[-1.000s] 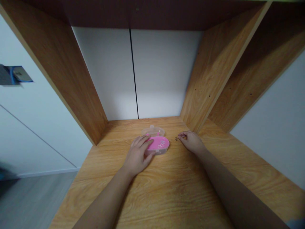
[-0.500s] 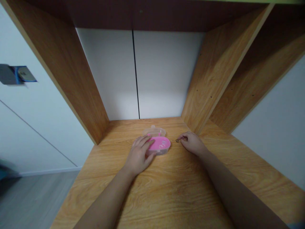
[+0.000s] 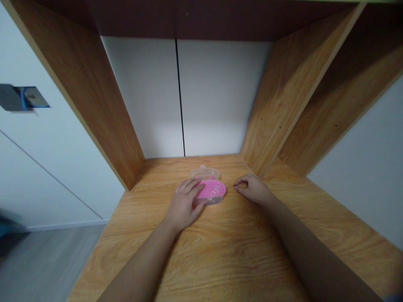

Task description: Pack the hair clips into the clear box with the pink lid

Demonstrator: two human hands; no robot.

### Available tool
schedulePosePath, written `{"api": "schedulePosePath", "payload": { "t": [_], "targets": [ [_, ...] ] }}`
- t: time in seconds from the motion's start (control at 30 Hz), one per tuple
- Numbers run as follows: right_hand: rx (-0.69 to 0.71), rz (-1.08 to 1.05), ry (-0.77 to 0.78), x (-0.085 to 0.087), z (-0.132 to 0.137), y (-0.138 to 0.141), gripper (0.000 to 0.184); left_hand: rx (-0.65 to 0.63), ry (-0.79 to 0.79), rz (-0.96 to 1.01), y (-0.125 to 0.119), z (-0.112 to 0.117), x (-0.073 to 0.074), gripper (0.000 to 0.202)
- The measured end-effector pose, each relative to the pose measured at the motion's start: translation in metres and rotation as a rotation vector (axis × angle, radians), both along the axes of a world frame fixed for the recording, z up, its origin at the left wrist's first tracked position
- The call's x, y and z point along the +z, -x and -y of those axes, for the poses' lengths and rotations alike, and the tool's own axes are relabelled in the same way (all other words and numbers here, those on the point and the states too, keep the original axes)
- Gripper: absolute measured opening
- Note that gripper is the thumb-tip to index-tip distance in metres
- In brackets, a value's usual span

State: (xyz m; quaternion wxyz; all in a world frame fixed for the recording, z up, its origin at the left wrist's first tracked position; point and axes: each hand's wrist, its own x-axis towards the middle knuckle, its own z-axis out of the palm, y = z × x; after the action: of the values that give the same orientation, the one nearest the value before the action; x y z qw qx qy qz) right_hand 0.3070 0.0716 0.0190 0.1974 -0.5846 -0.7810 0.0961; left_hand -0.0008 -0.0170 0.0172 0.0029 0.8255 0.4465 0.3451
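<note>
A small pink box (image 3: 214,191) sits on the wooden desk top (image 3: 220,251), its clear lid (image 3: 204,172) folded open behind it. Small pale loops lie inside the pink part. My left hand (image 3: 183,205) rests on the box's left side, fingers stretched flat over its edge. My right hand (image 3: 253,189) lies on the desk just right of the box, its thumb and forefinger pinched together at the tips. A small dark piece barely shows in that pinch, too small to name.
Wooden side panels (image 3: 103,109) and a slanted divider (image 3: 277,105) wall in the desk niche, with a white back wall (image 3: 217,96) behind. A wooden shelf runs overhead. Grey floor (image 3: 40,264) lies beyond the desk's left edge.
My right hand's fingertips closed over the small dark piece that lay on the desk, and the hand shifted slightly towards me. My left hand and the box stayed put.
</note>
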Motion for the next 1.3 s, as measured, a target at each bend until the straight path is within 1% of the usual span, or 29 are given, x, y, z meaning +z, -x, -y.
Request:
{"api": "schedulePosePath", "payload": {
  "t": [0.1,0.33,0.57,0.67,0.73,0.83,0.93,0.97,1.07,1.13,1.23,1.3],
  "targets": [
    [-0.017,-0.004,0.001,-0.001,-0.001,-0.001,0.015,-0.004,-0.008,0.002,0.0,-0.001,-0.001,0.046],
    [-0.112,-0.011,0.056,0.0,-0.001,0.001,0.015,0.0,-0.011,0.001,0.0,0.0,0.0,0.046],
    [-0.077,0.062,-0.012,-0.006,0.001,0.003,0.015,0.003,-0.008,-0.004,0.0,0.0,-0.001,0.046],
    [-0.066,0.059,-0.064,-0.004,0.004,0.008,0.017,0.007,-0.004,-0.003,0.0,0.0,0.0,0.046],
    [-0.051,-0.009,-0.106,0.001,0.007,0.015,0.017,0.006,0.001,-0.01,0.0,0.001,0.001,0.046],
    [-0.008,-0.211,-0.163,0.008,0.016,0.031,0.018,0.001,0.0,-0.014,0.0,0.001,0.001,0.047],
    [0.028,-0.439,-0.149,0.011,0.031,0.053,0.017,-0.006,-0.01,0.006,-0.001,0.0,-0.001,0.047],
    [0.042,-0.476,-0.138,0.011,0.036,0.061,0.017,-0.01,-0.012,0.014,-0.002,0.0,-0.002,0.047],
    [0.028,-0.493,-0.154,0.013,0.05,0.08,0.016,-0.032,-0.011,0.027,-0.005,-0.001,-0.004,0.05],
    [0.0,-0.482,-0.157,0.014,0.056,0.089,0.015,-0.045,-0.011,0.033,-0.006,-0.001,-0.005,0.051],
    [-0.036,-0.456,-0.155,0.016,0.06,0.094,0.013,-0.062,-0.007,0.038,-0.008,0.0,-0.005,0.05],
    [-0.029,-0.419,-0.155,0.016,0.061,0.093,0.013,-0.069,-0.003,0.037,-0.008,0.0,-0.005,0.05]
  ]
}}
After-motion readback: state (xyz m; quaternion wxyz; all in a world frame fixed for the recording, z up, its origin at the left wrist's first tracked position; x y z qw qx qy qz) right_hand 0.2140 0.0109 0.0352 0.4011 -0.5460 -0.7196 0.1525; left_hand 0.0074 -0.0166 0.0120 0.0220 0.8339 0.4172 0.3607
